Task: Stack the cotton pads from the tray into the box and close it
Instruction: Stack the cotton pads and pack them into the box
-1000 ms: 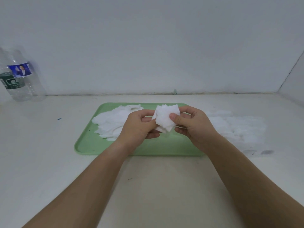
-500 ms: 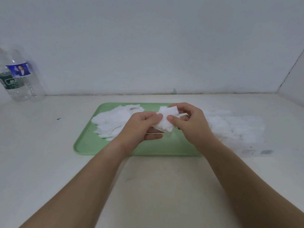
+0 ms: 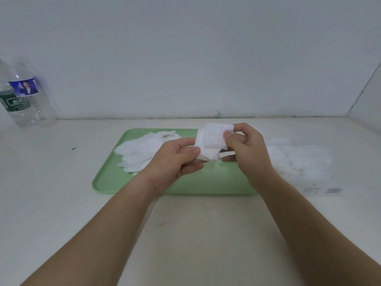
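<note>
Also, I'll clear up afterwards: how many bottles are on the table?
2, both at far left: a blue-label bottle and, left of it, a green-label bottle partly cut off by the frame edge. Others may be out of view.

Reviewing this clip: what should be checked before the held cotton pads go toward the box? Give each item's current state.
1. Grip: left hand and right hand both pinch the held stack: ok.
2. Held stack squared up: not ok, its pads sit offset.
3. Tray emptied: not ok, a loose pile lies on its left part.
4. Box right of the tray open: cannot tell, too pale to read.
5. Way from the hands to the box free: ok, as far as the view shows.
</note>
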Action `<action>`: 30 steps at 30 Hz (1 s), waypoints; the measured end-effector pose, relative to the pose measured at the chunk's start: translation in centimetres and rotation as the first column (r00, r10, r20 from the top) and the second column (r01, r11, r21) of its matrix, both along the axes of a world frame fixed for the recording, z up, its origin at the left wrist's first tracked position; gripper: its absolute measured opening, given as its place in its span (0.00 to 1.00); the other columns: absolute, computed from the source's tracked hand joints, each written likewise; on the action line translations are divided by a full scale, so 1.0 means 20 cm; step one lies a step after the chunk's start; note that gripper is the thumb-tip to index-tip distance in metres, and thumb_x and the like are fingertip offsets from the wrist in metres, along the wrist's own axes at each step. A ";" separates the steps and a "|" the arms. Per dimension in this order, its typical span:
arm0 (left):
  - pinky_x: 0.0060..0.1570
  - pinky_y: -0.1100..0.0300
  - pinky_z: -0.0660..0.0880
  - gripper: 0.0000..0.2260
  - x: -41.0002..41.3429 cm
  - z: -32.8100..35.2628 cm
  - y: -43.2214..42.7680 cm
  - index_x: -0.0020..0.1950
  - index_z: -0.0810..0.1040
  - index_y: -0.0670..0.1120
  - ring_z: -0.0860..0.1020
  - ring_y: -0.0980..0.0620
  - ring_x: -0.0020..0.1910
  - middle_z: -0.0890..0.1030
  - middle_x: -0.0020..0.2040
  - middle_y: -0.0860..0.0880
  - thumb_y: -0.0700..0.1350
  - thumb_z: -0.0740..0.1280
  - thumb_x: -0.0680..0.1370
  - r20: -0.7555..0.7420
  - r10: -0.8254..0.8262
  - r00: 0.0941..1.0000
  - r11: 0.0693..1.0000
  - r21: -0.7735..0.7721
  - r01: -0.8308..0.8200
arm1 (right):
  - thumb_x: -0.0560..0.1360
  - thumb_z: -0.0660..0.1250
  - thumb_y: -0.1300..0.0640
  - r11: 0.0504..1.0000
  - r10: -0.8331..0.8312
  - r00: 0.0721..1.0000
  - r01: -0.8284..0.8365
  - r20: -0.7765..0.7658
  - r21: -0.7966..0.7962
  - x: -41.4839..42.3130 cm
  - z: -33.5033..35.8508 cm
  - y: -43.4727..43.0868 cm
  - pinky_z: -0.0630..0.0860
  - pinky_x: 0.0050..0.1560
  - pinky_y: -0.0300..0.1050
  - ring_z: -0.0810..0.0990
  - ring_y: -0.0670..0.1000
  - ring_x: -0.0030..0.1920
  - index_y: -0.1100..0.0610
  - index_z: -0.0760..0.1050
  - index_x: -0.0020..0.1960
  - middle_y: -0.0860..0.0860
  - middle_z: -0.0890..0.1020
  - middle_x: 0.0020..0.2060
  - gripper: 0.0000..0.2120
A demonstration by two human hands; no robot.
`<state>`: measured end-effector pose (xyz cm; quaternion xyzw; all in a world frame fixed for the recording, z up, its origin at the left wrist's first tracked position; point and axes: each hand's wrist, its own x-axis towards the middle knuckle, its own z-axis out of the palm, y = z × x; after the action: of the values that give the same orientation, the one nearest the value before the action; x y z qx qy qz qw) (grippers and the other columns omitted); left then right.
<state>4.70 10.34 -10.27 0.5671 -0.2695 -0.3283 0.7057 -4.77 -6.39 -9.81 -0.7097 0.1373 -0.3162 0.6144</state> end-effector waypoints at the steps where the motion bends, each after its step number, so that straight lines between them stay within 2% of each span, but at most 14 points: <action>1: 0.43 0.63 0.81 0.11 0.00 0.00 0.00 0.63 0.80 0.44 0.85 0.52 0.46 0.86 0.52 0.43 0.37 0.64 0.82 0.004 0.019 1.000 1.000 0.011 -0.019 | 0.81 0.64 0.60 1.000 -0.003 1.000 0.003 0.000 0.031 0.00 0.01 0.00 0.81 0.35 0.45 0.83 0.51 0.42 0.59 0.75 0.52 0.47 0.83 0.35 0.03; 4: 0.41 0.63 0.82 0.10 0.01 0.01 0.00 0.60 0.82 0.44 0.85 0.53 0.42 0.87 0.50 0.44 0.37 0.65 0.82 0.032 0.077 0.997 0.996 0.053 -0.078 | 0.81 0.65 0.61 0.999 -0.031 0.998 0.029 0.047 0.046 -0.02 0.04 -0.05 0.80 0.38 0.43 0.80 0.49 0.41 0.59 0.77 0.50 0.50 0.81 0.38 0.03; 7: 0.40 0.63 0.82 0.09 0.01 0.01 0.01 0.56 0.84 0.45 0.85 0.52 0.41 0.87 0.50 0.43 0.37 0.65 0.81 0.077 0.121 0.990 0.988 0.091 -0.128 | 0.80 0.67 0.62 0.990 0.099 0.992 -0.105 0.074 0.090 -0.06 0.08 -0.08 0.80 0.38 0.41 0.81 0.50 0.40 0.59 0.80 0.51 0.53 0.84 0.39 0.04; 11: 0.41 0.62 0.81 0.11 0.00 0.02 0.01 0.58 0.84 0.47 0.84 0.51 0.43 0.87 0.48 0.45 0.37 0.66 0.80 0.129 0.097 0.987 0.987 0.113 -0.111 | 0.76 0.71 0.63 0.984 0.176 0.984 -0.175 -0.018 0.029 -0.07 0.08 -0.05 0.79 0.36 0.39 0.81 0.50 0.37 0.61 0.82 0.50 0.57 0.86 0.38 0.04; 18: 0.45 0.59 0.80 0.12 -0.03 0.02 0.01 0.60 0.84 0.50 0.85 0.44 0.54 0.87 0.52 0.43 0.39 0.66 0.81 0.200 0.011 0.980 0.991 0.126 -0.037 | 0.75 0.73 0.63 0.987 0.142 0.983 -0.149 -0.113 -0.052 -0.05 0.05 -0.05 0.79 0.39 0.43 0.81 0.48 0.35 0.62 0.82 0.48 0.57 0.85 0.36 0.03; 23: 0.46 0.57 0.81 0.12 -0.04 0.03 0.00 0.58 0.85 0.50 0.85 0.48 0.49 0.87 0.50 0.45 0.39 0.66 0.81 0.229 -0.006 0.973 0.989 0.145 -0.028 | 0.72 0.76 0.62 0.977 0.083 0.985 -0.111 -0.154 -0.181 -0.05 0.05 -0.04 0.78 0.38 0.44 0.80 0.48 0.34 0.59 0.83 0.44 0.55 0.83 0.33 0.03; 26: 0.45 0.55 0.81 0.12 -0.03 0.04 -0.01 0.55 0.86 0.47 0.85 0.50 0.49 0.87 0.50 0.46 0.42 0.63 0.80 0.113 0.022 0.993 0.989 0.143 -0.038 | 0.70 0.78 0.60 0.953 0.031 0.982 -0.085 -0.184 -0.289 -0.03 0.06 -0.03 0.75 0.36 0.41 0.76 0.43 0.29 0.56 0.82 0.41 0.47 0.81 0.30 0.05; 28: 0.45 0.54 0.82 0.11 -0.03 0.04 -0.01 0.54 0.85 0.45 0.85 0.50 0.49 0.87 0.51 0.45 0.49 0.66 0.80 0.077 0.055 0.996 0.989 0.130 -0.065 | 0.69 0.79 0.57 0.932 0.007 0.976 -0.086 -0.218 -0.352 -0.01 0.07 -0.01 0.74 0.35 0.41 0.74 0.42 0.28 0.53 0.82 0.39 0.43 0.78 0.27 0.06; 30: 0.44 0.56 0.82 0.13 -0.03 0.02 -0.01 0.56 0.83 0.42 0.85 0.53 0.47 0.86 0.48 0.48 0.50 0.71 0.79 0.167 0.117 0.979 0.984 0.116 -0.137 | 0.69 0.79 0.53 0.905 -0.009 0.968 -0.099 -0.251 -0.414 0.02 0.09 0.02 0.73 0.32 0.41 0.73 0.44 0.28 0.53 0.81 0.38 0.43 0.77 0.27 0.08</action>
<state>4.07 10.08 -9.93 0.6513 -0.2669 -0.2525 0.6639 -4.37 -6.06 -8.01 -0.8628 0.1242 -0.2334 0.4309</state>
